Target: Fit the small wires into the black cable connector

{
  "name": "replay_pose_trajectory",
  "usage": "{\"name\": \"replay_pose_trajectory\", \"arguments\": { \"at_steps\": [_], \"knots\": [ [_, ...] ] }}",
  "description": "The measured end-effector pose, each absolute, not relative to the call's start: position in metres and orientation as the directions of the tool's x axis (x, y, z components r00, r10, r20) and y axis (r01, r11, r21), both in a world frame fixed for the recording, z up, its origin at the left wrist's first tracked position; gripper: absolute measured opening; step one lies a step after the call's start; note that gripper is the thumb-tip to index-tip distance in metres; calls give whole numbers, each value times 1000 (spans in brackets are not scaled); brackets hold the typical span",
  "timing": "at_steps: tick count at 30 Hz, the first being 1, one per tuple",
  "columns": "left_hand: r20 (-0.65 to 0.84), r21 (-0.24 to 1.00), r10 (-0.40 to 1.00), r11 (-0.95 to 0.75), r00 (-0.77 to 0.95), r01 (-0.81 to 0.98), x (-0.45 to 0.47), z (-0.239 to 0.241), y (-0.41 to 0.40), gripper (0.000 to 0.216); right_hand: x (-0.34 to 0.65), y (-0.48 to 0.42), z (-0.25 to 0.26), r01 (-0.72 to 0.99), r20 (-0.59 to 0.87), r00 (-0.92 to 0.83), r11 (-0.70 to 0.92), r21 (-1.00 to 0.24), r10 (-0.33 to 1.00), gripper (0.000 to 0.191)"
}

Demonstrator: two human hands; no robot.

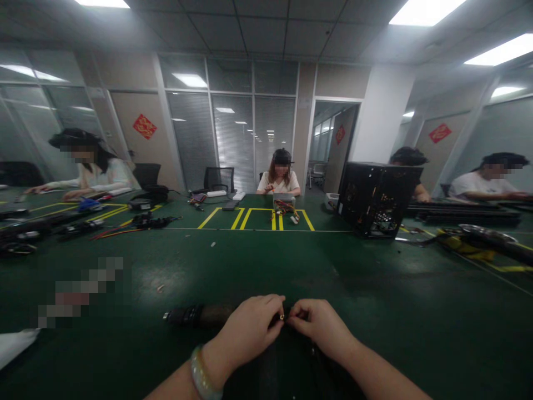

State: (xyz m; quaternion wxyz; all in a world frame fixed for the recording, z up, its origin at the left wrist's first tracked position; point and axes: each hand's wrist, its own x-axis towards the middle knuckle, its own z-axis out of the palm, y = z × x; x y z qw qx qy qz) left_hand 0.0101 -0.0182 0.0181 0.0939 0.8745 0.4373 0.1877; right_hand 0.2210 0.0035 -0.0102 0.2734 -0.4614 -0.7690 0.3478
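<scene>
Two-handed fingertip work over a green worktop (258, 266), with places given relative to the dark tube (214, 316) lying on it. The left hand (256, 325), a bracelet (200, 373) at its wrist, overlaps the right end of the tube; its thumb and forefinger are pinched on a small gold-coloured piece (282, 317). The right hand (318, 325), farther right of the tube, has its thumb and forefinger drawn together, the tips facing the piece just beside it; whether they grip something dark cannot be told.

For good handling, the piece is probably best kept in a light, steady pinch near its edge, so that its bright part stays exposed. The two sets of fingertips should meet in line, without twisting; resting the wrists would likely reduce tremor.

The piece, just beyond the right end of the tube, shows as a bright glint, seemingly metallic, against dark surroundings; its outline is too small to make out. The tube itself has a dark brownish body, a black ribbed section towards the left and a pale, shiny tip at its left end.
</scene>
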Motion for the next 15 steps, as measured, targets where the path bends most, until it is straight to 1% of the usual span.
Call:
{"name": "replay_pose_trajectory", "arguments": {
  "at_steps": [4, 9, 15],
  "knots": [
    [252, 320, 793, -609, 555, 725, 11, 19, -19, 20, 220, 3, -9, 519, 93, -422, 324, -791, 902, 12],
    [252, 327, 794, -608, 554, 723, 12, 19, -19, 13, 220, 2, -10, 518, 95, -420, 325, -791, 902, 11],
    [248, 336, 806, -592, 538, 732, 11, 18, -19, 10, 220, 3, -11, 514, 86, -419, 315, -798, 904, 10]
  ]
}}
